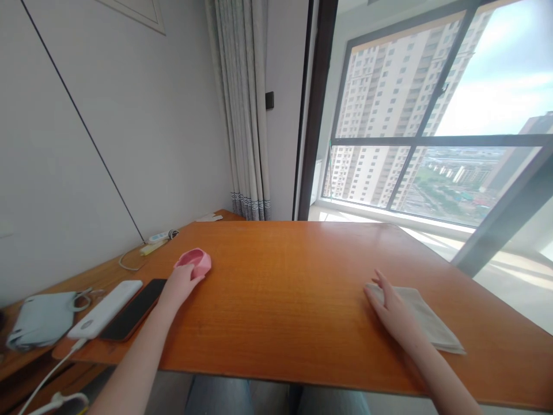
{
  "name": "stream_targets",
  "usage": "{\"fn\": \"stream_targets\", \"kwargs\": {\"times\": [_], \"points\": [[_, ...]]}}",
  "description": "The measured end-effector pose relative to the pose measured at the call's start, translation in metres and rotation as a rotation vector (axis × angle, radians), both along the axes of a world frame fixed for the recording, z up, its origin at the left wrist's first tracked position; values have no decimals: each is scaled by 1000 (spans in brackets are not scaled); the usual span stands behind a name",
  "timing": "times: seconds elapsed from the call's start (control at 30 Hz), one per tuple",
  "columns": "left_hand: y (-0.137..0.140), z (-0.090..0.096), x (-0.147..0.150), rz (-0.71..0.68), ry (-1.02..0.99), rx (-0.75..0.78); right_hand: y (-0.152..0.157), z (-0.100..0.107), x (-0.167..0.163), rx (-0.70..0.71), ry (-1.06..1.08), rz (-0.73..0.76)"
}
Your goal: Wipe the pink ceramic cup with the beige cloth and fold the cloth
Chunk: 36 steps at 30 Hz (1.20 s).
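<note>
My left hand [184, 282] is closed on a small pink dish [199, 260] with angled sides, at the left of the wooden table. The thumb lies against the near side of the dish; the other fingers are partly hidden. At the right, my right hand [391, 308] rests over the left edge of a folded light grey cloth [425, 317]. Its fingers are stretched out and slightly apart, and the cloth lies flat under and beside it.
A black phone [135, 311] and a white power bank [105, 309] with a cable lie beside my left forearm. Further left are a pale blue pouch [42, 318] and a white power strip [159, 237]. The wooden table [280, 300] ends near my legs.
</note>
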<state>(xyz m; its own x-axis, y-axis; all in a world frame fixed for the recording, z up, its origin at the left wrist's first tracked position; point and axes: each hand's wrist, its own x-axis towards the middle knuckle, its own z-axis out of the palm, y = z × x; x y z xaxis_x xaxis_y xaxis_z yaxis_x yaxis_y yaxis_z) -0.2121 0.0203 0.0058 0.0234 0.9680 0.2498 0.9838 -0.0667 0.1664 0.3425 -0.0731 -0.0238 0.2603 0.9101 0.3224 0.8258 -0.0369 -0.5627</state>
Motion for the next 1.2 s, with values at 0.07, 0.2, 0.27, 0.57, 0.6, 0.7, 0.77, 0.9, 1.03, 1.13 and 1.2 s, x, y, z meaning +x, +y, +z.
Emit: {"fn": "stream_targets", "kwargs": {"times": [0.07, 0.2, 0.27, 0.57, 0.6, 0.7, 0.77, 0.9, 1.03, 1.13, 1.2], "points": [[1, -6, -8, -4, 9, -18, -5, -6, 32, 13, -112, -123], [3, -13, -8, -32, 10, -26, -13, -23, 84, -66, -204, -266], [7, -15, -7, -40, 16, -31, -17, -32, 102, -151, -224, -305], [10, -15, -6, 58, 93, -12, -24, -30, 127, -347, -88, -344], [7, -13, -1, 90, 99, 56, -24, -25, 126, -370, -37, -343], [-10, -9, 27, 19, 10, 295, -27, -1, 107, -376, 185, -239], [-26, -8, 56, -158, -147, 330, -32, 22, 79, -311, 403, -132], [-64, -12, 129, -487, -589, 18, -37, 68, -8, -240, 702, 111], [-97, -15, 185, -567, -1351, -516, -29, 82, -103, -152, 843, 381], [-109, -11, 191, -507, -1682, -785, -22, 69, -160, -221, 1009, 531], [-111, -6, 177, -371, -1692, -739, -19, 57, -186, -276, 1014, 632]]}}
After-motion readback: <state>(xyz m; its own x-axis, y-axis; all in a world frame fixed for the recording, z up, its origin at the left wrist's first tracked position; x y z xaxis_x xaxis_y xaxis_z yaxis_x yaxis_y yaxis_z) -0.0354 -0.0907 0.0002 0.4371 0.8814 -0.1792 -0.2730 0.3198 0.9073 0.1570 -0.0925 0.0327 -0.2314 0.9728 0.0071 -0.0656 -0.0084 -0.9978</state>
